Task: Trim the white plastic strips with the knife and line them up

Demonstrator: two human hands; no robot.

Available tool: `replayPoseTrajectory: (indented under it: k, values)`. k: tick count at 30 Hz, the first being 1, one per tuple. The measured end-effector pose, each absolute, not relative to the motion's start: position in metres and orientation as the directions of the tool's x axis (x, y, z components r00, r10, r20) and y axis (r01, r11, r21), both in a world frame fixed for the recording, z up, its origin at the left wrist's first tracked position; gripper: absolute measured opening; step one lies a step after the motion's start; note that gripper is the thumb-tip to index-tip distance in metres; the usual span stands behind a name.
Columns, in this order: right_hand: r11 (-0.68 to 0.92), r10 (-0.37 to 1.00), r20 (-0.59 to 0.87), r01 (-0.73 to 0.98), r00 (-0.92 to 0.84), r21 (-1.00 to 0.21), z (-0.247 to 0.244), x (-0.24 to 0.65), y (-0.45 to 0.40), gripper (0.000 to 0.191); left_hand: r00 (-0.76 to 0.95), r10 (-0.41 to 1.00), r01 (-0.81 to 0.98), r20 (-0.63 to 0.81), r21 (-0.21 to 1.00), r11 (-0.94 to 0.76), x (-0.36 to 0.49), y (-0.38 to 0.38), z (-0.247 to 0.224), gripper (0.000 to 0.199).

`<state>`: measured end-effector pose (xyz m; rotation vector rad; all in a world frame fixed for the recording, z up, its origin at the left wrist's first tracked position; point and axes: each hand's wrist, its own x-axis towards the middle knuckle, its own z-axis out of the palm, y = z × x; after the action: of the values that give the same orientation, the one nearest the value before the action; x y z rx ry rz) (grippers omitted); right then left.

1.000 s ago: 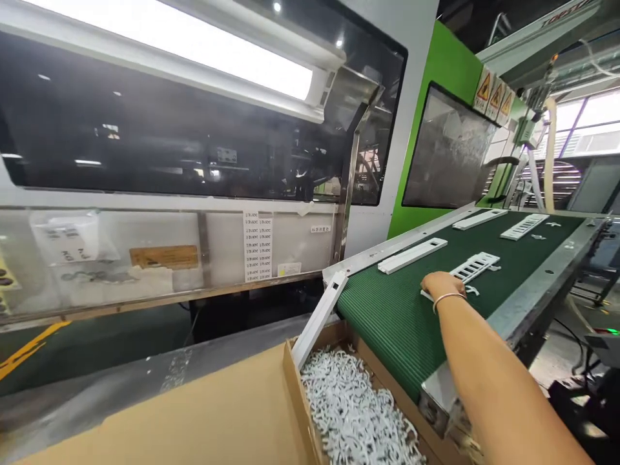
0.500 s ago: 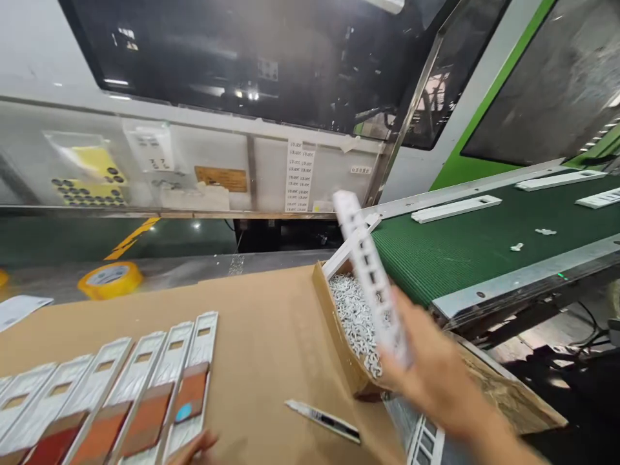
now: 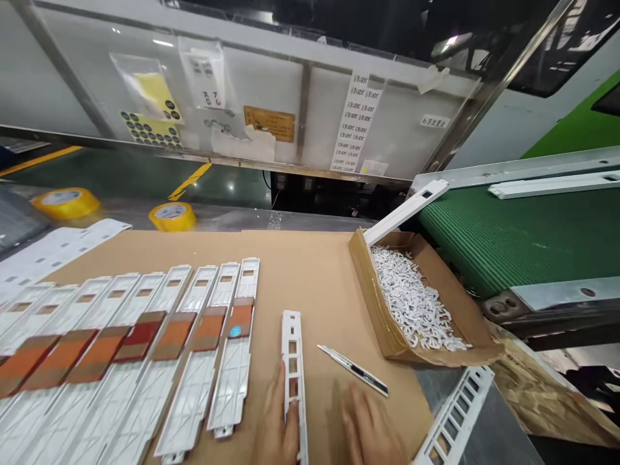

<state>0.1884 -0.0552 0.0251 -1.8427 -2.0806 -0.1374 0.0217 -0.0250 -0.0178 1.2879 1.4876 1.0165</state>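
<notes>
A narrow white plastic strip with a row of square slots (image 3: 292, 349) lies on the cardboard sheet, pointing away from me. My left hand (image 3: 277, 423) grips its near part, with the thumb on top and the fingers along its left edge. My right hand (image 3: 372, 429) rests low over the cardboard to the right of the strip, fingers stretched forward and holding nothing. Just beyond those fingertips is a slim utility knife (image 3: 353, 369), lying slantwise. To the left, several white plastic panels (image 3: 232, 371) stand in a row, with orange-brown pieces (image 3: 209, 328) across their middles.
A cardboard box (image 3: 364, 290) of small white plastic bits (image 3: 411, 297) stands at the right, a white strip (image 3: 407, 212) leaning over its corner. Behind it runs a green conveyor belt (image 3: 533, 239). Another slotted strip (image 3: 455, 420) lies at lower right. Yellow tape rolls (image 3: 172, 216) sit at the back left.
The slotted strip has come down from my raised right hand onto the cardboard. My left hand has moved from the panels to the strip, and my right hand has let go. The view has shifted.
</notes>
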Motion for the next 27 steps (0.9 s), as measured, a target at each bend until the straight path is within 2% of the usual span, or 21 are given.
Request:
replayPoseTrajectory:
  k: [3, 5, 7, 10, 14, 18, 20, 22, 27]
  values:
    - [0.167, 0.928, 0.347, 0.984, -0.139, -0.054, 0.013, 0.207, -0.019, 0.036, -0.095, 0.992, 0.532, 0.088, 0.846, -0.024, 0.024, -0.036, -0.03, 0.048]
    - [0.173, 0.937, 0.315, 0.984, -0.151, -0.043, 0.009, 0.211, -0.001, 0.034, -0.1, 0.975, 0.692, 0.199, 0.718, -0.076, 0.026, -0.038, -0.03, 0.051]
    - [0.19, 0.946, 0.279, 0.98, -0.167, -0.059, 0.007, 0.211, 0.009, 0.03, -0.078, 0.968, 0.804, 0.24, 0.589, -0.082, 0.027, -0.036, -0.027, 0.06]
    - [0.215, 0.953, 0.24, 0.972, -0.187, -0.096, 0.007, 0.212, 0.012, 0.025, 0.01, 0.962, 0.885, 0.274, 0.445, -0.135, 0.024, -0.027, -0.016, 0.067]
    - [0.197, 0.959, 0.234, 0.97, -0.161, -0.142, 0.009, 0.216, 0.012, 0.023, 0.193, 0.941, 0.912, 0.278, 0.302, -0.276, 0.022, -0.01, -0.002, 0.063]
    - [0.234, 0.959, 0.208, 0.953, -0.193, -0.195, 0.018, 0.21, 0.018, 0.019, 0.239, 0.937, 0.912, 0.255, 0.272, -0.306, 0.022, -0.008, -0.005, 0.055]
    - [0.26, 0.962, 0.143, 0.944, -0.234, -0.203, 0.026, 0.203, 0.022, 0.03, 0.219, 0.939, 0.911, 0.266, 0.289, -0.294, 0.022, -0.015, -0.01, 0.051]
    - [0.293, 0.956, 0.074, 0.941, -0.284, -0.169, 0.033, 0.194, 0.028, 0.039, 0.207, 0.941, 0.91, 0.268, 0.301, -0.286, 0.023, -0.022, -0.016, 0.049]
    - [0.41, 0.909, 0.115, 0.91, -0.401, -0.064, 0.046, 0.176, 0.046, 0.03, 0.2, 0.939, 0.903, 0.28, 0.319, -0.287, 0.024, -0.029, -0.026, 0.051]
